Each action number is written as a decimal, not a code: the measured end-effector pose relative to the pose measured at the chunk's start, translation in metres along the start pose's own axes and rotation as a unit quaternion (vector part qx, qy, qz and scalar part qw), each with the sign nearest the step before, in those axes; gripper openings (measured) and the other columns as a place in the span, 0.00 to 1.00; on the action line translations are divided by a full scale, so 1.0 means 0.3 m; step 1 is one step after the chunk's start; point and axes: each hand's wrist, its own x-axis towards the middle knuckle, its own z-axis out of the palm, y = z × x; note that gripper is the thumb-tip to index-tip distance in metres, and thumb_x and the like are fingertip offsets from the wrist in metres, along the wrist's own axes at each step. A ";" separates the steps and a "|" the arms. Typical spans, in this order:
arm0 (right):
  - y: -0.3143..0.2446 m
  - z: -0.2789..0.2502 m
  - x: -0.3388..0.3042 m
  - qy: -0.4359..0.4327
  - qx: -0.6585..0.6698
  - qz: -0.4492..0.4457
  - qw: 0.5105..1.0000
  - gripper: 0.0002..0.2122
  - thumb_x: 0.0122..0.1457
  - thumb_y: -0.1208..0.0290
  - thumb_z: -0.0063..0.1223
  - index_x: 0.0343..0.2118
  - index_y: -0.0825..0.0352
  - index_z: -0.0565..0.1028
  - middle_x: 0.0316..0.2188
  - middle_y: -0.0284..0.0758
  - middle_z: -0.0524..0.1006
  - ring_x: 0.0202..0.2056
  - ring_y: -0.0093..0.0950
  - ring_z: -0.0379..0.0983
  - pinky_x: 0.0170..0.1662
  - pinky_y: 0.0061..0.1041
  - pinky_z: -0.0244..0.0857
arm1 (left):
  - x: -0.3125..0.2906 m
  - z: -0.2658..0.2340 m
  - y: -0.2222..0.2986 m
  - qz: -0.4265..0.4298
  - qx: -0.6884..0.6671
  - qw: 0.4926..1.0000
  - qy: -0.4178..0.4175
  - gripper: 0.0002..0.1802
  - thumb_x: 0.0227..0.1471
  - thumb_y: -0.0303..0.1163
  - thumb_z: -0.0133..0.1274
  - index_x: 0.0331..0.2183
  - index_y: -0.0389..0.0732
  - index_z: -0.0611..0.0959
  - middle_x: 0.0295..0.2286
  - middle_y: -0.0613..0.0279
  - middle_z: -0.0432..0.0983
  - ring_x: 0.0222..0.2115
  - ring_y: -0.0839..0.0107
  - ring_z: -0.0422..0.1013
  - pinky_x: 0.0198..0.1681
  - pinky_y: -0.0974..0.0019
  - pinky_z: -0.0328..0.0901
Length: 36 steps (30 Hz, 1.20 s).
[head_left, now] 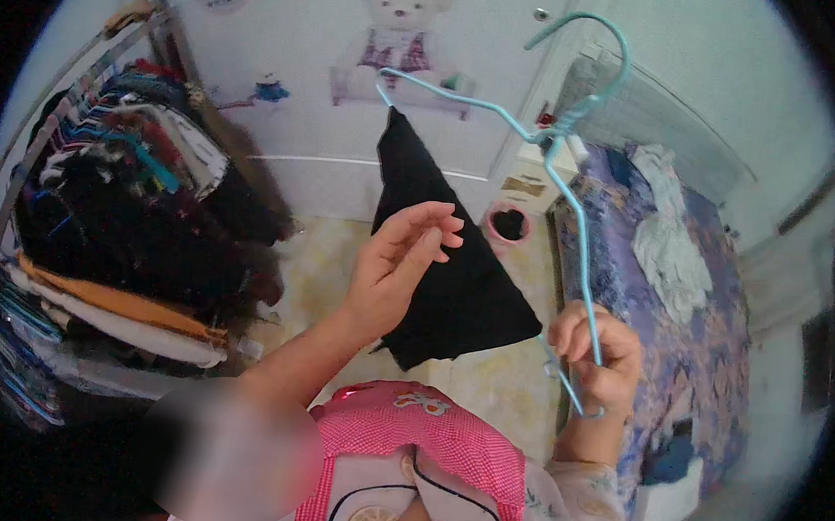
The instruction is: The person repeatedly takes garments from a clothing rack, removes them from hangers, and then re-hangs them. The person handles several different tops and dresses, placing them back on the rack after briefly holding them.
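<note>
The person's left hand (394, 259) is raised in front of the black cloth (457, 304), fingers loosely bent and thumb apart from the palm; nothing shows gripped in it, and whether the fingertips touch the fabric cannot be told. The right hand (602, 350) is closed around the right end of the pale blue wire hanger (573, 114), fingers wrapped over the side wire.

The black cloth lies over the hanger's lower bar and hangs at a slant in front of the person, its upper corner near the hanger's far left end. The bar shows bare between the cloth and the right hand. The hanger is tilted, hook up, with that left end well above the gripped one.

Good handling here probably rests on a firm right hand, since a sloping bar could let the fabric slide toward the lower end. Bringing the bar nearer level would help. The left hand seems best used flat, smoothing from the fold downward and evening the edges, rather than tugging one corner. Room to turn matters too: the bed (716, 367) is on the right, the hanging clothes (126, 215) on the left.
</note>
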 end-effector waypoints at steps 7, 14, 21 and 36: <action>-0.054 -0.143 -0.323 0.029 -0.109 0.051 0.992 0.09 0.38 0.85 0.41 0.24 0.68 0.70 0.28 0.38 0.71 0.31 0.28 0.66 0.35 0.24 0.60 | 0.015 0.478 0.015 -0.062 -0.308 0.929 -0.193 0.24 0.62 0.37 0.33 0.57 0.40 0.56 0.49 0.46 0.64 0.49 0.58 0.64 0.49 0.61 0.59; -0.040 -0.407 -0.686 0.158 -0.252 0.059 0.953 0.09 0.39 0.83 0.42 0.27 0.67 0.69 0.30 0.37 0.71 0.35 0.33 0.68 0.41 0.28 0.61 | -0.038 0.978 -0.212 -0.240 -0.293 0.907 -0.184 0.20 0.58 0.31 0.42 0.51 0.42 0.61 0.40 0.50 0.69 0.39 0.54 0.71 0.45 0.55 0.65; 0.043 -0.525 -0.987 0.277 -0.278 0.094 0.915 0.08 0.39 0.82 0.45 0.26 0.67 0.68 0.30 0.38 0.71 0.35 0.37 0.68 0.40 0.31 0.62 | -0.067 1.291 -0.424 -0.093 0.134 0.931 -0.328 0.12 0.56 0.31 0.45 0.41 0.36 0.70 0.25 0.62 0.70 0.23 0.74 0.66 0.29 0.71 0.61; 0.049 -0.761 -1.231 0.392 -0.282 0.138 0.865 0.08 0.44 0.80 0.44 0.29 0.67 0.71 0.33 0.36 0.71 0.37 0.31 0.68 0.43 0.26 0.61 | -0.011 1.805 -0.575 -0.170 -0.254 0.862 -0.405 0.13 0.61 0.34 0.38 0.35 0.35 0.74 0.24 0.65 0.69 0.26 0.79 0.64 0.31 0.76 0.60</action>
